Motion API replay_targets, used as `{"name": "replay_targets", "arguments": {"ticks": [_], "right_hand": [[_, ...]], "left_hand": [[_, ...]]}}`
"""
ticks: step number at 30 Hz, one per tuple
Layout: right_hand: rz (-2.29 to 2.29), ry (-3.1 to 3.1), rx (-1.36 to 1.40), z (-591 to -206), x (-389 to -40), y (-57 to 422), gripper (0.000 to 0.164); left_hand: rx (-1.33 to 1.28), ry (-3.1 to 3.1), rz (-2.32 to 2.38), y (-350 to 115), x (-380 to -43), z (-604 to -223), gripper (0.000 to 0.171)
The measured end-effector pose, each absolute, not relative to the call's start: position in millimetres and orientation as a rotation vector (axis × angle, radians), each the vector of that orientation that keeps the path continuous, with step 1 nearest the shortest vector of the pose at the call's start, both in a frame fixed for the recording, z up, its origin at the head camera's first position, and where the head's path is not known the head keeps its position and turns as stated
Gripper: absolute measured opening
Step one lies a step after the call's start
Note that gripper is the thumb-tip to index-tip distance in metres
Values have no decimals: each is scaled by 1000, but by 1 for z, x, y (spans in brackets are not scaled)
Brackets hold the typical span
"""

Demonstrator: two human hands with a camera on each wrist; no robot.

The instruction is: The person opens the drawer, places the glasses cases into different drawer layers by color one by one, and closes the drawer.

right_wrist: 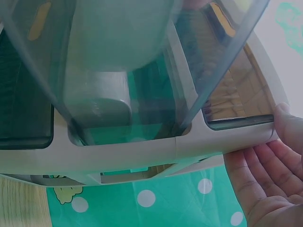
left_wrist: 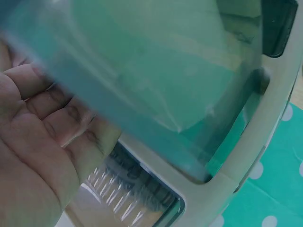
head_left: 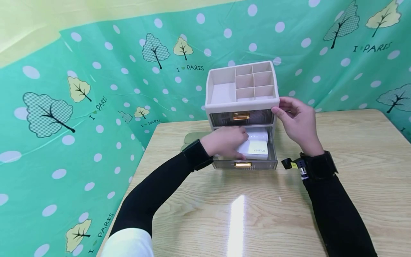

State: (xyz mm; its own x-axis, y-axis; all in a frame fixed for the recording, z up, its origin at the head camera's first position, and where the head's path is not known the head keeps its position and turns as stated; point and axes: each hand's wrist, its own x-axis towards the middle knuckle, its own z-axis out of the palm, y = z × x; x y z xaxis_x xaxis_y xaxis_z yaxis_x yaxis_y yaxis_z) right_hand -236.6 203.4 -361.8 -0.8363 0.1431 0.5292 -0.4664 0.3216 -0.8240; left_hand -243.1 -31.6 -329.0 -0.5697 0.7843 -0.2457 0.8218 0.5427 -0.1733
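Observation:
A white desktop drawer organizer (head_left: pixel 242 106) stands on the table, its top divided into compartments. The lower drawer (head_left: pixel 273 165), with smoky clear walls and a gold handle, is pulled out; the upper one (head_left: pixel 221 119) is closed. In the lower drawer lie a white box (head_left: pixel 257 149) with printed lettering and a white cylinder (head_left: pixel 259 134) behind it. My left hand (head_left: pixel 226 141) reaches over the drawer's left side, its fingertips by the cylinder and thumb near the box; in the left wrist view nothing shows in its palm. My right hand (head_left: pixel 300 123) grips the organizer's upper right edge, thumb in front.
Green rounded pieces (head_left: pixel 194 138) lie left of the organizer, partly behind the left forearm. The wooden table (head_left: pixel 199 214) extends in front and to the right. A green patterned cloth (head_left: pixel 135 85) hangs behind and on the left.

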Motion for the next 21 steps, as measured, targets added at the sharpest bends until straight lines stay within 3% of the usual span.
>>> {"name": "replay_targets", "arguments": {"ticks": [21], "right_hand": [[1530, -2084, 284, -363, -237, 205, 37]], "left_hand": [[1404, 2572, -451, -29, -238, -336, 52]]}}
